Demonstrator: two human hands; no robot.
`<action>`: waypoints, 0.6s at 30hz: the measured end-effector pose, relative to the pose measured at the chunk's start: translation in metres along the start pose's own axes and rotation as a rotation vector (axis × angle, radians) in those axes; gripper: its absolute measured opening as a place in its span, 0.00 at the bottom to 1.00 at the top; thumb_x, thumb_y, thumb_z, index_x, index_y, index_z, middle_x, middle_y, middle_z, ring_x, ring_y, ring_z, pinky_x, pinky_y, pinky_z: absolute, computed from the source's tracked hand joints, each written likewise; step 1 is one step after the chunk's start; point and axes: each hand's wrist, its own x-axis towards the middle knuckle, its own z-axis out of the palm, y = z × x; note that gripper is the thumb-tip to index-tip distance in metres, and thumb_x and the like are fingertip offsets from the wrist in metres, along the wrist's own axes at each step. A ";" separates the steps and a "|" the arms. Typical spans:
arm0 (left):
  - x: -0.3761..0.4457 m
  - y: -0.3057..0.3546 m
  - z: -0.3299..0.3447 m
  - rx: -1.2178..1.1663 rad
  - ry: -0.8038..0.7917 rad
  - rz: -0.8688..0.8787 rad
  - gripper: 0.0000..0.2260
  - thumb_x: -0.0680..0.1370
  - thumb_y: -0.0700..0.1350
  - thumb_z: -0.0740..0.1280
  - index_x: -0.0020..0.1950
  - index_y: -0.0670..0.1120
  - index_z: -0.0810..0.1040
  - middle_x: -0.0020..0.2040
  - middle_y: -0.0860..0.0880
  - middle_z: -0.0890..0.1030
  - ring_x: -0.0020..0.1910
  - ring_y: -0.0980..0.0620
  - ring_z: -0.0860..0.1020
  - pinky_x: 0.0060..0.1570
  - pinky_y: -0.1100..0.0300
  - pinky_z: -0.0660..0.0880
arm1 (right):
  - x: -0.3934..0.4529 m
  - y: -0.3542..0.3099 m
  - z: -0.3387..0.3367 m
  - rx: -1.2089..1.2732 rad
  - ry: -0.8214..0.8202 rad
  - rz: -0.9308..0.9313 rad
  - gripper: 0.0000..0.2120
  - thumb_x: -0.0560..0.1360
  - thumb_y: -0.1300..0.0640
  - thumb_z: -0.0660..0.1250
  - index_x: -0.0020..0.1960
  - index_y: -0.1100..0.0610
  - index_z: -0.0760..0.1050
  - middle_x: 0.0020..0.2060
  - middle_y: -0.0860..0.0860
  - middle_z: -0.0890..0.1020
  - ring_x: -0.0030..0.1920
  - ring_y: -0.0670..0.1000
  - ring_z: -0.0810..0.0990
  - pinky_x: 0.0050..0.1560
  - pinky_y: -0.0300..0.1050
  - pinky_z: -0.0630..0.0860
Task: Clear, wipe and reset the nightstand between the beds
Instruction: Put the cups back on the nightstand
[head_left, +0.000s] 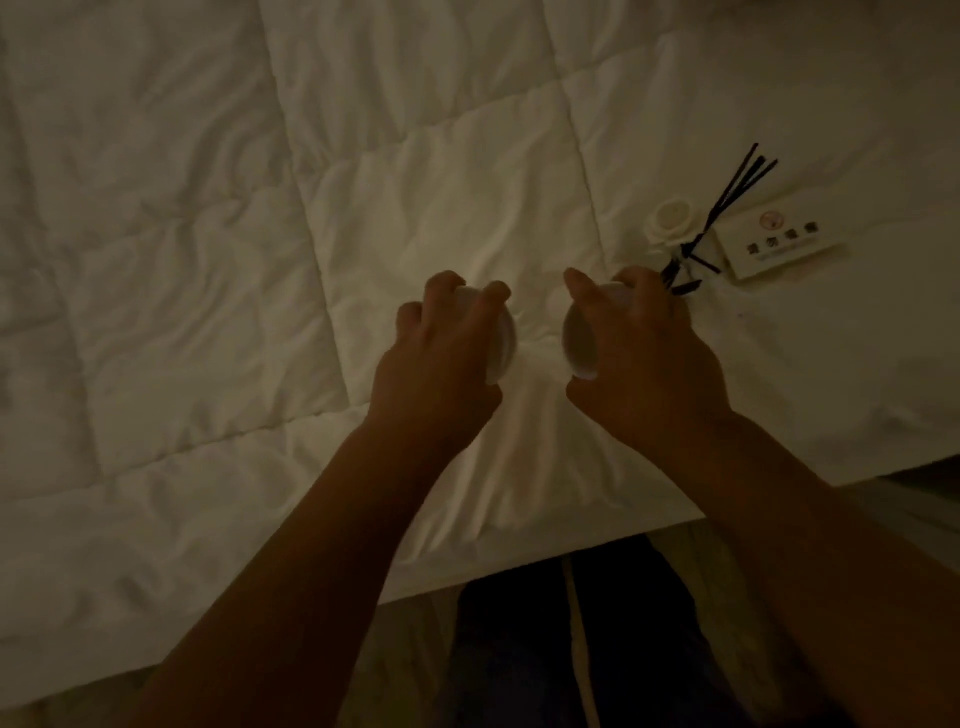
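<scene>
Two hands over quilt (208, 260) — left hand (441, 358) grips white cup (501, 338) | right hand (644, 353) grips second cup (576, 338)

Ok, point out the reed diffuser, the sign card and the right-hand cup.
reed diffuser (673, 224): head view, white flower top.
sign card (779, 244): head view, printed face.
right-hand cup (579, 338): head view, white side wall.

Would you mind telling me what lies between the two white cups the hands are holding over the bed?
Nothing: in the head view only bare white quilt shows between the left cup and the right cup.
</scene>
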 end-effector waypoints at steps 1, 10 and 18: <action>0.000 0.001 -0.002 0.020 0.001 0.015 0.39 0.66 0.46 0.76 0.70 0.58 0.60 0.70 0.47 0.60 0.63 0.41 0.67 0.40 0.51 0.77 | -0.004 0.000 0.002 0.010 -0.006 0.007 0.44 0.64 0.48 0.75 0.72 0.39 0.53 0.68 0.54 0.59 0.62 0.61 0.66 0.40 0.48 0.69; 0.004 0.071 -0.010 0.107 -0.066 0.287 0.39 0.65 0.49 0.76 0.70 0.60 0.58 0.68 0.49 0.61 0.61 0.45 0.70 0.39 0.54 0.75 | -0.054 0.032 -0.010 0.135 0.062 0.231 0.41 0.63 0.47 0.76 0.69 0.41 0.55 0.67 0.51 0.59 0.62 0.58 0.67 0.44 0.54 0.77; -0.003 0.154 0.019 0.155 -0.126 0.470 0.38 0.65 0.52 0.76 0.69 0.60 0.59 0.67 0.49 0.62 0.60 0.44 0.71 0.39 0.55 0.73 | -0.106 0.105 -0.018 0.214 0.128 0.374 0.42 0.63 0.46 0.76 0.70 0.41 0.57 0.67 0.50 0.58 0.62 0.58 0.68 0.44 0.53 0.79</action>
